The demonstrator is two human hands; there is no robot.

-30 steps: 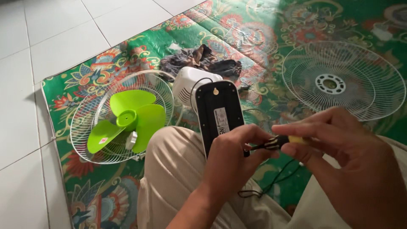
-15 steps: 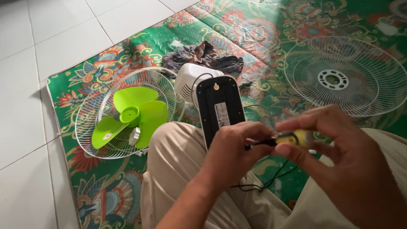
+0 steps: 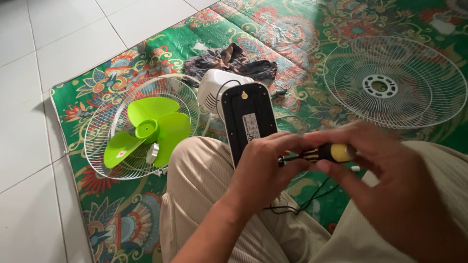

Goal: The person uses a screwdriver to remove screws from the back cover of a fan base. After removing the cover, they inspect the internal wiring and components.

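Note:
My left hand grips the lower end of a fan's black base plate, which rests against my left knee. My right hand is closed around the yellow-and-black handle of a screwdriver, whose tip points left toward the fingers of my left hand. The white motor housing sits just behind the base. A lime green fan blade lies inside a white wire guard to the left.
A second white wire guard lies on the green patterned mat at the right. A dark crumpled cloth lies behind the motor. A black cord trails between my knees. White floor tiles border the mat.
The view has shifted slightly, so the fan parts sit a little higher and to the right. My hands stay together on the screwdriver and base, with the right hand moved a little nearer.

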